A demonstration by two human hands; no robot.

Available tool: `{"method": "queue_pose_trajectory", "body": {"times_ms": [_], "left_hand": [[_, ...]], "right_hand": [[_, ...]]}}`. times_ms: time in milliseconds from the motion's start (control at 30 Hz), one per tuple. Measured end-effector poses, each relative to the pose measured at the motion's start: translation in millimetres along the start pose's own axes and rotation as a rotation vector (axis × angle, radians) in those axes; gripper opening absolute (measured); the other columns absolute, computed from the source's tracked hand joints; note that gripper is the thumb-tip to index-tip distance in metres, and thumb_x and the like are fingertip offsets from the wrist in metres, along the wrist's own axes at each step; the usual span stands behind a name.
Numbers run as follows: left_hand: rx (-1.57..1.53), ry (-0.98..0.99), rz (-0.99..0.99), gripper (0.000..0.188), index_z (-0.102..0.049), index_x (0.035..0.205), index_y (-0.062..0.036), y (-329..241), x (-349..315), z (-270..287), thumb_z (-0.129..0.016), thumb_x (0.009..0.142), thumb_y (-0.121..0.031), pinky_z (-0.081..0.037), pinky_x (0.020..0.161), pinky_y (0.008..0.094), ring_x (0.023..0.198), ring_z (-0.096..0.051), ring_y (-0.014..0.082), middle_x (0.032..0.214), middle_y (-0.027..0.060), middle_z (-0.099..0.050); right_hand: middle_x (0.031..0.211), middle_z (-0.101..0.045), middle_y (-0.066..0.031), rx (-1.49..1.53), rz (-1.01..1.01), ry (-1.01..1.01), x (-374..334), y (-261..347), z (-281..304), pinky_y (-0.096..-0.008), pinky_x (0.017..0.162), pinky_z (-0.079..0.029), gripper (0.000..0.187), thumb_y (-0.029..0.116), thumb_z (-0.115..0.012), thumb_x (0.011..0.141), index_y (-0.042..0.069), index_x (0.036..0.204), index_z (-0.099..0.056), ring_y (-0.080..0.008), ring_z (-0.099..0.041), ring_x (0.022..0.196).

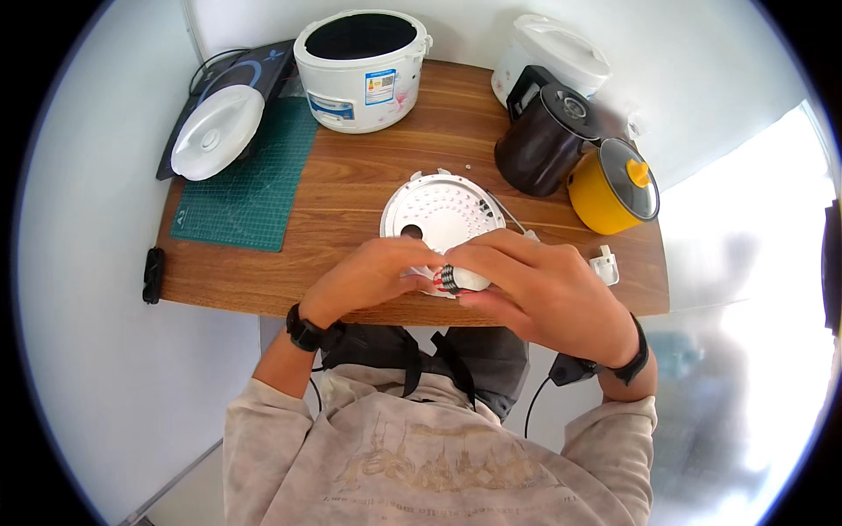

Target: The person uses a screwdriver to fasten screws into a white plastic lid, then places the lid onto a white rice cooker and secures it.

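Observation:
Close to the table's front edge, my left hand (pixel 373 273) and my right hand (pixel 535 279) meet over a small white rounded piece with a red and black patterned band (pixel 467 279). My right hand's fingers wrap over its top and side. The left thumb and fingertips pinch at its banded end. Its exact kind is not clear, as the fingers cover much of it. Just beyond lies a round white lid part with a holed metal disc (pixel 445 206); its near rim is partly hidden by my hands. A dark round opening shows on the disc's left side.
A white rice cooker body (pixel 386 83) stands open at the back. To its left are a white oval lid (pixel 217 131), a black hot plate (pixel 263 66) and a green cutting mat (pixel 241 206). Right hold a dark kettle (pixel 535 149), yellow pot (pixel 605 193) and white cooker (pixel 557 53).

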State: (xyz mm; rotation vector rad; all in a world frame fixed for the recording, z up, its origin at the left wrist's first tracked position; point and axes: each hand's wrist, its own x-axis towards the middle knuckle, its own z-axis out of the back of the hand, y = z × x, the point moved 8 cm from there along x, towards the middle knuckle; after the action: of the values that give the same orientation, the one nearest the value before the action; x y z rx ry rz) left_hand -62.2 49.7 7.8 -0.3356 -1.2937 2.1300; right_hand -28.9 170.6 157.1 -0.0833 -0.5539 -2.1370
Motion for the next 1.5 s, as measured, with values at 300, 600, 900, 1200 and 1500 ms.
{"method": "queue_pose_trajectory", "body": {"times_ms": [300, 600, 900, 1200, 1500], "left_hand": [[0.316, -0.031, -0.145, 0.007, -0.076, 0.091, -0.0111, 34, 0, 5, -0.072, 0.087, -0.015, -0.047, 0.084, 0.0407, 0.092, -0.059, 0.0287, 0.087, 0.0068, -0.064], [0.196, -0.069, -0.085, 0.005, -0.074, 0.088, -0.0089, 45, 4, 2, -0.070, 0.087, -0.011, -0.047, 0.083, 0.0421, 0.091, -0.057, 0.0296, 0.084, 0.0078, -0.061], [0.293, -0.088, -0.124, 0.003, -0.072, 0.088, -0.0092, 41, 1, 3, -0.070, 0.087, -0.010, -0.046, 0.083, 0.0413, 0.092, -0.057, 0.0297, 0.086, 0.0068, -0.062], [0.246, -0.071, -0.111, 0.002, -0.071, 0.088, -0.0088, 40, 0, 3, -0.069, 0.088, -0.010, -0.045, 0.085, 0.0413, 0.094, -0.056, 0.0289, 0.089, 0.0055, -0.064], [0.228, -0.120, -0.138, 0.002, -0.071, 0.087, -0.0087, 44, 1, 1, -0.070, 0.088, -0.010, -0.045, 0.086, 0.0413, 0.094, -0.057, 0.0285, 0.090, 0.0058, -0.064]], "right_hand": [[0.075, -0.058, -0.0048, -0.440, -0.088, -0.227, 10, -19, -6, -0.0368, 0.046, -0.042, 0.022, 0.023, -0.076, 0.086, 0.006, 0.086, -0.062, -0.0266, -0.055, 0.053], [0.107, -0.056, -0.0121, -0.116, -0.004, -0.118, 20, -10, -24, -0.0384, 0.047, -0.050, 0.024, 0.020, -0.072, 0.087, 0.016, 0.109, -0.063, -0.0287, -0.061, 0.054], [0.099, -0.060, -0.0089, 0.038, 0.017, -0.074, 17, -13, -10, -0.0330, 0.053, -0.049, 0.031, 0.021, -0.081, 0.082, 0.006, 0.104, -0.065, -0.0248, -0.065, 0.062], [0.090, -0.056, -0.0100, -0.369, -0.098, -0.142, 31, -32, -15, -0.0382, 0.051, -0.046, 0.036, 0.036, -0.074, 0.089, 0.003, 0.095, -0.059, -0.0289, -0.058, 0.058], [0.110, -0.061, -0.0134, 0.030, 0.172, -0.076, 26, -16, -17, -0.0393, 0.065, -0.054, 0.030, 0.016, -0.072, 0.087, 0.008, 0.115, -0.064, -0.0339, -0.066, 0.078]]}}
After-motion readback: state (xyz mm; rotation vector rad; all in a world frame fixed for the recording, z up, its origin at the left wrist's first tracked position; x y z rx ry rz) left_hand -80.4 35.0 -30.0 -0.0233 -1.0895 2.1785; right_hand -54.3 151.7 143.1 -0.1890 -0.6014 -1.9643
